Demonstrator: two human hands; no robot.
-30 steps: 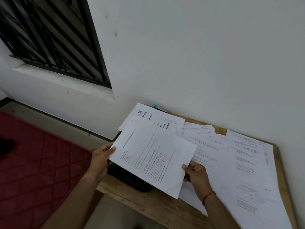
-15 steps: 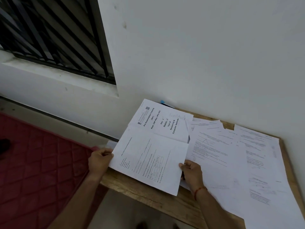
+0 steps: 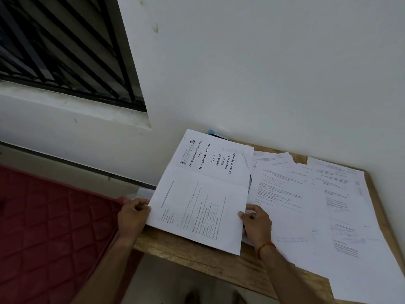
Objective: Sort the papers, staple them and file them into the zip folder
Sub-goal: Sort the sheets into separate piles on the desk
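Left hand (image 3: 133, 213): curled round the form sheet's (image 3: 197, 211) left edge.
Right hand (image 3: 256, 222): pinches the right edge, squaring it.
Form sheet: over the cover page (image 3: 210, 159), table's (image 3: 197, 257) left end; pile-building, I judge.

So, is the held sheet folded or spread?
Spread: the sheet shows one flat face; left hand and right hand grip opposite edges.

The cover sheet (image 3: 215, 160) reads "Pre Examination Training (PET)", "Post: CRP POs/ MTs-XIV", "Day - 2", "Module - 2", "Test of Reasoning & Computer Aptitude". Print on the front sheet (image 3: 197, 212) and the spread papers (image 3: 317, 200) is too small to read.
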